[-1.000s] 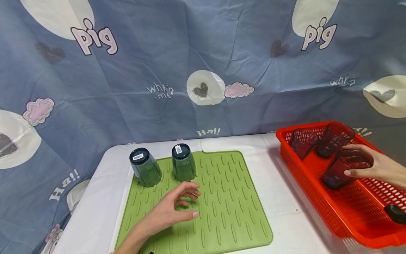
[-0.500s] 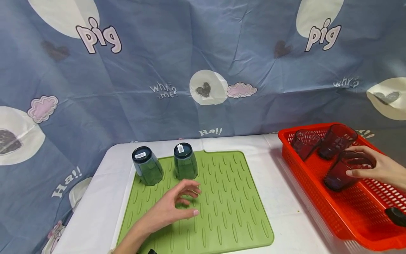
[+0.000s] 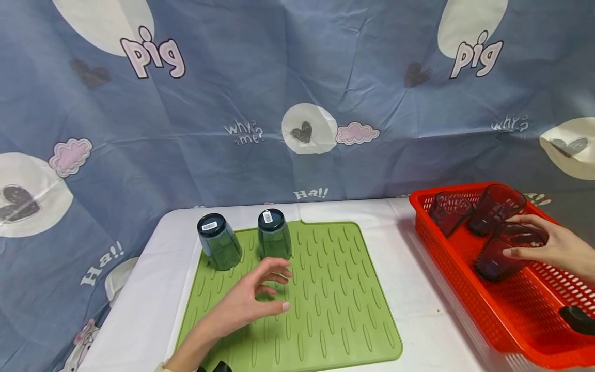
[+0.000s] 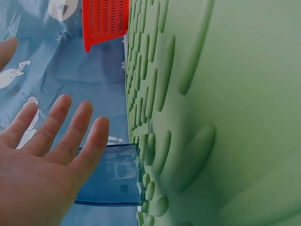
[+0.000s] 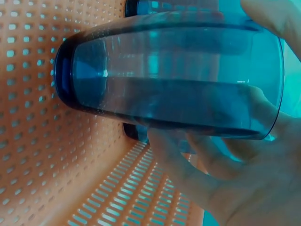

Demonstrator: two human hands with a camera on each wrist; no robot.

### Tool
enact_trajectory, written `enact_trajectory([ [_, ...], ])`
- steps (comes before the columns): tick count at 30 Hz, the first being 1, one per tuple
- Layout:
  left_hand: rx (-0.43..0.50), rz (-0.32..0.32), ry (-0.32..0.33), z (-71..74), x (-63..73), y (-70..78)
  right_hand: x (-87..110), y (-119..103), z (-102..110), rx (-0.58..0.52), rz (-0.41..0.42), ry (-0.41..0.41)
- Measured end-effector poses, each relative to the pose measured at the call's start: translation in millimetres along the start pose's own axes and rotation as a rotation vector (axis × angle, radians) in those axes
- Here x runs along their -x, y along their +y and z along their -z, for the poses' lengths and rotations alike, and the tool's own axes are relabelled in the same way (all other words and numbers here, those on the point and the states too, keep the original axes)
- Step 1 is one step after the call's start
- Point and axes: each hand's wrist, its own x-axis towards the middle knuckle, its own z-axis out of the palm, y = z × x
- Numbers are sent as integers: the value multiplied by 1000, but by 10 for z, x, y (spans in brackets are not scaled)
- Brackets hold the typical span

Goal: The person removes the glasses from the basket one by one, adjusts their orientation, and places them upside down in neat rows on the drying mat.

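Note:
My right hand (image 3: 558, 248) grips a dark blue drinking glass (image 3: 504, 258) near its rim, inside the red plastic basket (image 3: 460, 279). In the right wrist view, the thumb lies on one side of the glass (image 5: 174, 80) and the fingers on the other. Two more glasses, one (image 3: 448, 212) left and another (image 3: 495, 206) right, stand behind it in the basket. Over the green drying mat (image 3: 334, 305), my left hand (image 3: 246, 305) hovers with relaxed, spread fingers, holding nothing. Two upside-down blue glasses, one (image 3: 220, 243) left and one (image 3: 274, 235) right, rest on the mat's back left.
The mat lies on a white-covered table (image 3: 418, 310), with the basket at its right. A printed blue cloth (image 3: 209, 103) hangs behind the table. In the basket's front right, a black object (image 3: 576, 320) shows by my right wrist.
The head view has shifted slightly, so the scene sits a little further right. My right hand keeps its hold on the glass in the basket; my left hand stays over the mat.

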Motion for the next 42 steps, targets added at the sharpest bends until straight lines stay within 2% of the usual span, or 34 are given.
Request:
enact_trajectory([
  [6, -2, 16, 17, 15, 13, 16, -38, -49, -33, 42, 5, 19],
  [15, -1, 30, 27, 17, -9, 41, -17, -111, -41, 99, 13, 127],
  [21, -14, 16, 26, 47, -16, 42, 27, -154, 20, 148, -35, 191],
  [27, -1, 28, 29, 46, -10, 39, 53, -212, 46, 121, -30, 243],
  [34, -4, 33, 31, 34, -5, 35, 107, -339, 28, 142, -14, 246],
  [42, -15, 35, 36, 48, -17, 36, 186, -486, -37, 78, 59, 364],
])
